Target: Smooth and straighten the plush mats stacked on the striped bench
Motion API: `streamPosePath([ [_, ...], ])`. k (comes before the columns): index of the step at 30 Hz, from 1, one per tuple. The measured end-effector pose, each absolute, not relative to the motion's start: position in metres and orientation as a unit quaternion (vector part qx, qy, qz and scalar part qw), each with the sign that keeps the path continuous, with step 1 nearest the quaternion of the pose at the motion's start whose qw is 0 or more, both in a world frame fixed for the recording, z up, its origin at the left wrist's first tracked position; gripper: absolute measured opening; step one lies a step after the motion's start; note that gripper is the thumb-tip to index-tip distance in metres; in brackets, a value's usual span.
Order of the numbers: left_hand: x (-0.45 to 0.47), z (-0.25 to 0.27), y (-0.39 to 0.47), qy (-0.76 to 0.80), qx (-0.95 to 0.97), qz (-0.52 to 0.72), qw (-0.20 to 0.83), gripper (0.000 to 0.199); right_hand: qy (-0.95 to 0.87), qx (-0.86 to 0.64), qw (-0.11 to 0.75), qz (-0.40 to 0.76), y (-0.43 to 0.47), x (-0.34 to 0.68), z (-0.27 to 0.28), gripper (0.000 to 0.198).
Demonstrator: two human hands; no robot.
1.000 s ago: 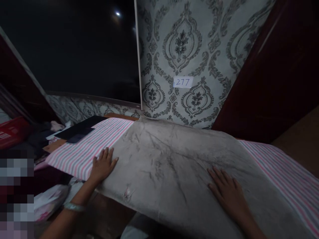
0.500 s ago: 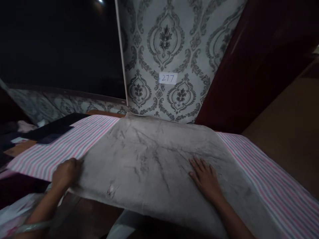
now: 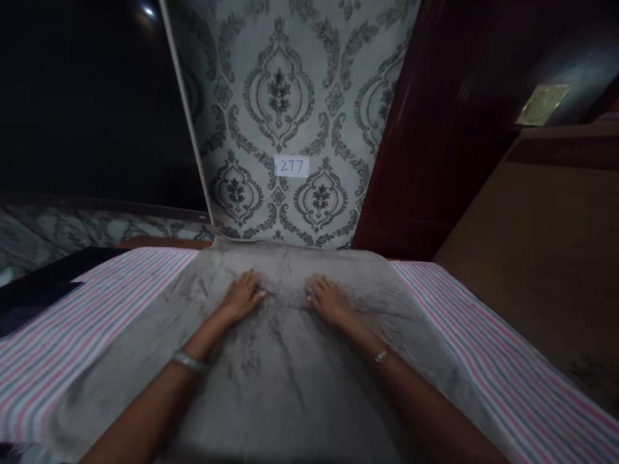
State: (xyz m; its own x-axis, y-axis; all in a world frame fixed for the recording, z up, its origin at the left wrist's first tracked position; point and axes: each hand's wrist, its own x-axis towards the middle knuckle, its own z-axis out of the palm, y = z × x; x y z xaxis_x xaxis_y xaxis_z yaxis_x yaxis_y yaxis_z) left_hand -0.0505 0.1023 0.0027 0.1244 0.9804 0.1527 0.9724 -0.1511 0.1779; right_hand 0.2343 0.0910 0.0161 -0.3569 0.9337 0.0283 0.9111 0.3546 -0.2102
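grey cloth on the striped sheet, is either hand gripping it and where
Neither grips it: the left hand and right hand lie flat on the grey marbled cloth, near its far middle.

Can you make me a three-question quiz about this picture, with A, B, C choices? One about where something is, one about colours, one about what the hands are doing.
1. Where is the paper label reading 277?
A. On the patterned wall
B. On the grey cloth
C. On the person's wrist

2. Which colours are the stripes on the striped sheet?
A. Green and yellow
B. Pink, grey and white
C. Black and orange

3. What are the left hand and the right hand doing?
A. Holding a cup
B. Lying flat, palms down, on the grey cloth
C. Raised in the air

Answers:
1 A: the label sits on the wall with the dark ornaments, above the cloth.
2 B: pink and grey stripes on white show on both sides of the cloth.
3 B: both hands rest open on the cloth, near its far edge, close together.
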Motion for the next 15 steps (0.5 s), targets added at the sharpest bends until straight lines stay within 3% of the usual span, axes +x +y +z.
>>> streamPosePath([
  [7,0.033,0.0,0.162,0.601,0.798,0.026,0.036,0.064,-0.849,-0.513,0.068,0.107,0.15,0.247,-0.004,0.06],
  [15,-0.067,0.005,0.2,0.693,0.721,0.001,-0.008,0.062,-0.723,-0.686,0.047,0.07,0.201,0.352,-0.016,0.06],
])
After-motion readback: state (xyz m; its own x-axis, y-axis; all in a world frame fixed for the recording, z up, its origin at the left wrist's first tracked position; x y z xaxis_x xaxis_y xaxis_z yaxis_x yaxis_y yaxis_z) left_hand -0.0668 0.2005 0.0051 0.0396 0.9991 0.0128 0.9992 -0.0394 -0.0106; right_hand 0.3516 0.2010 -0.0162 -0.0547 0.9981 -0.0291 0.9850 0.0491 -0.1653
